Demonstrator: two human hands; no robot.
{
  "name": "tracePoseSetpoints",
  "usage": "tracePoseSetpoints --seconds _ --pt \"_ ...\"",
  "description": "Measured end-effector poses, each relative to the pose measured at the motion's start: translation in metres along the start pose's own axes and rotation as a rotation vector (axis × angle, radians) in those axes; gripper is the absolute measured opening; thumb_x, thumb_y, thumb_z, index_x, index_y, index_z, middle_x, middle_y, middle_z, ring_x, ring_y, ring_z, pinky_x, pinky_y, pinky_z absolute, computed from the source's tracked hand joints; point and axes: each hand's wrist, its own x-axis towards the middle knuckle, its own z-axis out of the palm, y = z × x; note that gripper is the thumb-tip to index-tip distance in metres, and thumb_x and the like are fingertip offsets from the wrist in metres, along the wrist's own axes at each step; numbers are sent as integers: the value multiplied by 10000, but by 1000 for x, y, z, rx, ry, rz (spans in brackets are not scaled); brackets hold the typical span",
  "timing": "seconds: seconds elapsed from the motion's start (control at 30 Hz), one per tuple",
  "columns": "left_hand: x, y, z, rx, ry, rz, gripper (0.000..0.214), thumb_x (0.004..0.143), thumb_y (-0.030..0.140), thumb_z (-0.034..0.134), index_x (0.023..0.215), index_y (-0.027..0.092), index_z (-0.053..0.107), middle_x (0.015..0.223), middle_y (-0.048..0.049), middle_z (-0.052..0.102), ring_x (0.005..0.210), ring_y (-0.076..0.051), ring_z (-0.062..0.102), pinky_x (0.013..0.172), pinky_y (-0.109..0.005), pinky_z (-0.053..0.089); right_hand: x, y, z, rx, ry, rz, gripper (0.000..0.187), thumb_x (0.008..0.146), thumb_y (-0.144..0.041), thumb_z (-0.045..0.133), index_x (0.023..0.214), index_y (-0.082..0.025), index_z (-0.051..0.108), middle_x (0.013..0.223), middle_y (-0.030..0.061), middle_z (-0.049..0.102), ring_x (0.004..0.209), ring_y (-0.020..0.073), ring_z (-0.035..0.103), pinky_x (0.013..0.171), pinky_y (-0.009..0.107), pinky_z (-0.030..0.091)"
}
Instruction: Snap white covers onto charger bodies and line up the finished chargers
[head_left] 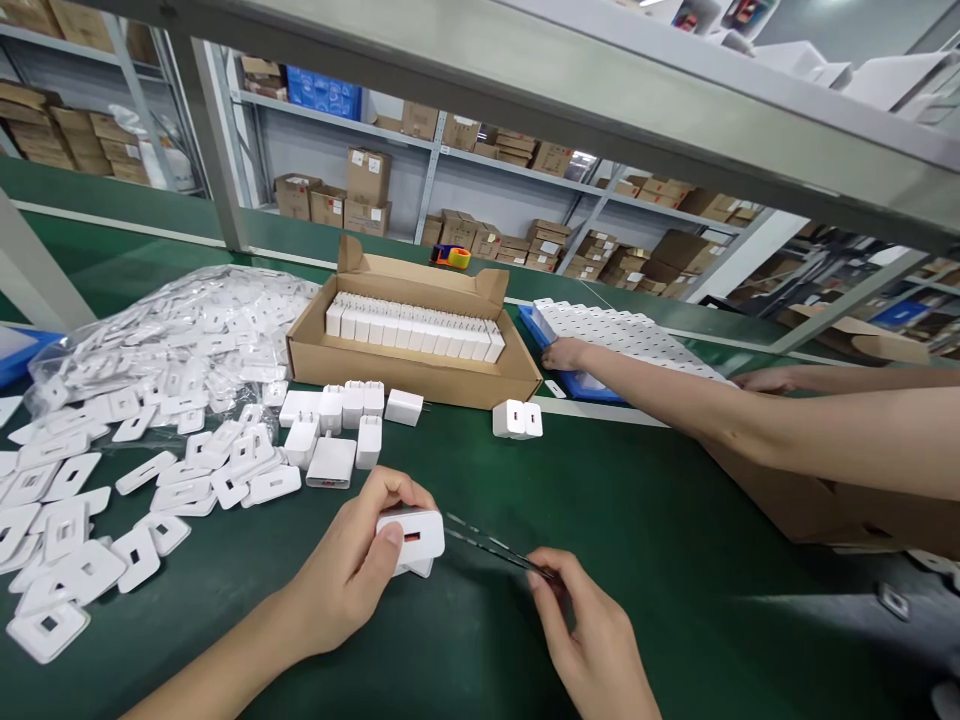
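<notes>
Between the thumb and fingers of my left hand [349, 560] is a white USB charger [424, 535], its end with the dark-red port facing me. Another white piece shows just under it, mostly hidden. My right hand [589, 625] pinches a pair of dark tweezers [495, 547], whose slightly parted tips point left, close beside the charger. Beyond my left hand stand several white chargers [331, 462], some with prongs up. Loose white faceplates [139, 558] with slots lie heaped at the left. Two more chargers [517, 419] stand side by side farther right.
An open cardboard box [420, 378] holds rows of chargers at the back. A clear bag [195, 330] of faceplates slumps left of it. At right, a co-worker's arms [675, 400] reach over a blue tray [536, 330] with white pieces. A metal beam [525, 90] crosses overhead.
</notes>
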Motion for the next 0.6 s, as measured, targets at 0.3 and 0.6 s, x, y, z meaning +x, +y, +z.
tracePoseSetpoints --seconds 0.3,0.6 --pt "0 0 -5 35 53 -17 304 991 523 282 1044 242 383 1017 -60 531 921 -220 510 766 -342 394 2 -40 -10 508 219 426 294 866 -494 602 859 -210 677 554 -18 547 483 131 524 474 217 461" --pt "0 -3 -4 74 33 -14 319 990 529 265 1047 239 386 1010 -58 524 901 -219 516 775 -358 404 -2 -43 9 977 -27 442 348 934 -495 486 809 -191 600 613 20 622 606 147 616 594 233 528"
